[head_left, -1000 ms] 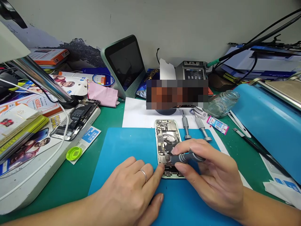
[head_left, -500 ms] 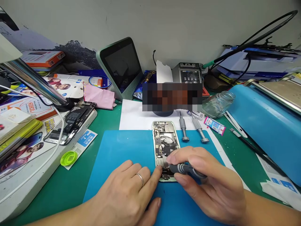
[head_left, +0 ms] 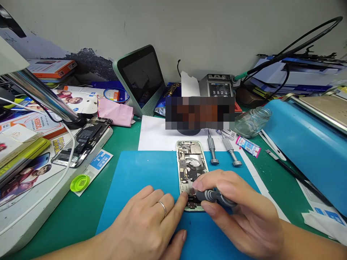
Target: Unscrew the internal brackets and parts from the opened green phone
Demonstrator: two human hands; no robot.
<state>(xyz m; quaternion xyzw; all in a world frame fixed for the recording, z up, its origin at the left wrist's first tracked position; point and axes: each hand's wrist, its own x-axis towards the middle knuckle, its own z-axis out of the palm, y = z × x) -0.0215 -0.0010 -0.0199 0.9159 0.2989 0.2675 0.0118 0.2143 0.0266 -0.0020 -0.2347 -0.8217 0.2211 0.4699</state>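
An opened phone [head_left: 192, 159] with its inner boards showing lies on the blue mat [head_left: 141, 169]. My right hand [head_left: 244, 209] grips a dark grey screwdriver [head_left: 214, 196] between thumb and fingers, tilted low over the phone's lower part. Its tip is hidden from view. From the left, my left hand [head_left: 151, 220] rests on the mat, index finger stretched to touch the phone's lower left edge; it grips nothing visible, and a ring is on one finger. Beyond the phone lie two more screwdrivers, a grey one [head_left: 212, 150] and a silver one [head_left: 231, 150].
At left, a phone screen assembly [head_left: 84, 141] lies on a white ledge, with a green cap [head_left: 80, 183] below. A display [head_left: 141, 76], a glass jar [head_left: 253, 121] and a soldering station [head_left: 219, 86] stand at the back. Tweezers [head_left: 273, 144] lie right, beside a blue case [head_left: 306, 144].
The view has shifted very slightly, so everything sits a little lower. Both hands keep the same pose at the phone, the right one still gripping the screwdriver.
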